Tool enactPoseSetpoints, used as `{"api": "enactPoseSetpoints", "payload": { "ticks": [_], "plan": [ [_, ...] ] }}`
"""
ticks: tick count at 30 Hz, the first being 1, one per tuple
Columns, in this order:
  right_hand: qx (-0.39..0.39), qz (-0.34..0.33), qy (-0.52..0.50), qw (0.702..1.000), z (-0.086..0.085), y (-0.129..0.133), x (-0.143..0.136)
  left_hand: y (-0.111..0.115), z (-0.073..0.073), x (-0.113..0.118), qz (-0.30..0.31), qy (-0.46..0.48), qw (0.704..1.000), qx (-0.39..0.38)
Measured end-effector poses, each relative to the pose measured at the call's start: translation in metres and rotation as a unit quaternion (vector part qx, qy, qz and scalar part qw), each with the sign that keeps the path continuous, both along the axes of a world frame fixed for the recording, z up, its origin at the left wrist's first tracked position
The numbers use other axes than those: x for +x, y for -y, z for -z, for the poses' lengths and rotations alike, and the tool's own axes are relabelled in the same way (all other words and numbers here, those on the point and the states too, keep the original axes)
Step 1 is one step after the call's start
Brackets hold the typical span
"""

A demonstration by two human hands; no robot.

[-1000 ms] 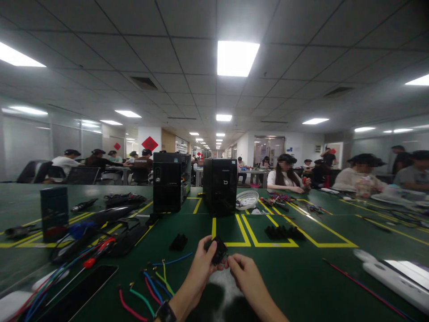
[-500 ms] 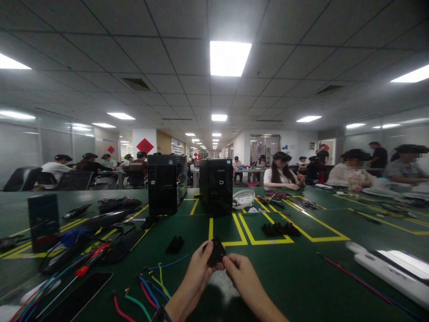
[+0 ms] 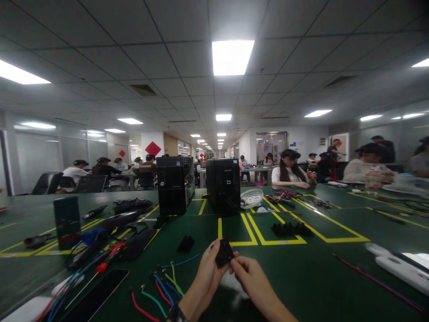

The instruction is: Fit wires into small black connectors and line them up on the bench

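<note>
Between my hands is a small black block (image 3: 224, 252), perhaps plastic; its kind is too dark to make out. My left hand (image 3: 207, 270) grips it from the left, with the thumb along its near face. At the block's lower right edge my right hand (image 3: 248, 273) is closed in a pinch, and whatever lies between those fingertips is hidden. Short coloured wires (image 3: 164, 286) with metal ends lie left of my left wrist. Beyond my hands sits a similar black piece (image 3: 185, 243), and farther right a row of black pieces (image 3: 291, 229).
Two black computer towers (image 3: 224, 185) stand ahead on the green table (image 3: 321, 277). To the left lie a red screwdriver (image 3: 109, 258), a phone (image 3: 97, 295) and cables. A white basket (image 3: 252, 198) and wire bundles are at the right, with a person (image 3: 290, 172) seated behind.
The whole view has shifted, so the table and things appear farther right. My hands keep hold of the black block in nearly the same pose.
</note>
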State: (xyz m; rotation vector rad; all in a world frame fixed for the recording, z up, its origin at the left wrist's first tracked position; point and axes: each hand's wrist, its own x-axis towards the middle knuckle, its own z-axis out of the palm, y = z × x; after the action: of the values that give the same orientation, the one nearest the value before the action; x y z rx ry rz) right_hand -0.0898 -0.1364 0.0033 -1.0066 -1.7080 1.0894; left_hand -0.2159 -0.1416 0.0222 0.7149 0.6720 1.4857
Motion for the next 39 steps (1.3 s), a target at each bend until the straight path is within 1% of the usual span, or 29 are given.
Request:
{"api": "enactPoseSetpoints", "payload": {
  "ticks": [4, 10, 15, 20, 23, 29, 34, 39],
  "plan": [
    [-0.013, -0.015, -0.009, 1.0, 0.004, -0.003, 0.0, 0.001, -0.001, 0.0, -0.002, 0.021, 1.0, 0.011],
    [-0.05, -0.037, -0.048, 0.997, 0.008, -0.006, -0.003, -0.001, 0.002, 0.001, -0.019, 0.041, 0.999, 0.029],
    [-0.085, -0.043, -0.079, 0.992, 0.007, -0.005, -0.006, 0.0, 0.004, 0.004, 0.0, 0.056, 0.996, 0.063],
    [-0.103, -0.038, -0.084, 0.99, 0.003, 0.0, -0.007, -0.001, 0.006, 0.005, 0.019, 0.02, 0.994, 0.109],
    [-0.104, -0.038, -0.078, 0.991, 0.001, 0.004, -0.007, -0.001, 0.009, 0.004, 0.009, -0.005, 0.991, 0.133],
    [-0.095, -0.044, -0.088, 0.991, -0.001, 0.005, -0.008, -0.002, 0.01, 0.006, -0.006, -0.011, 0.991, 0.133],
    [-0.102, -0.034, -0.071, 0.992, -0.004, 0.007, -0.007, 0.0, 0.008, 0.006, -0.013, -0.047, 0.988, 0.148],
    [-0.078, -0.02, -0.069, 0.994, -0.008, 0.01, -0.009, 0.002, 0.006, 0.007, -0.018, -0.065, 0.987, 0.145]
  ]
}}
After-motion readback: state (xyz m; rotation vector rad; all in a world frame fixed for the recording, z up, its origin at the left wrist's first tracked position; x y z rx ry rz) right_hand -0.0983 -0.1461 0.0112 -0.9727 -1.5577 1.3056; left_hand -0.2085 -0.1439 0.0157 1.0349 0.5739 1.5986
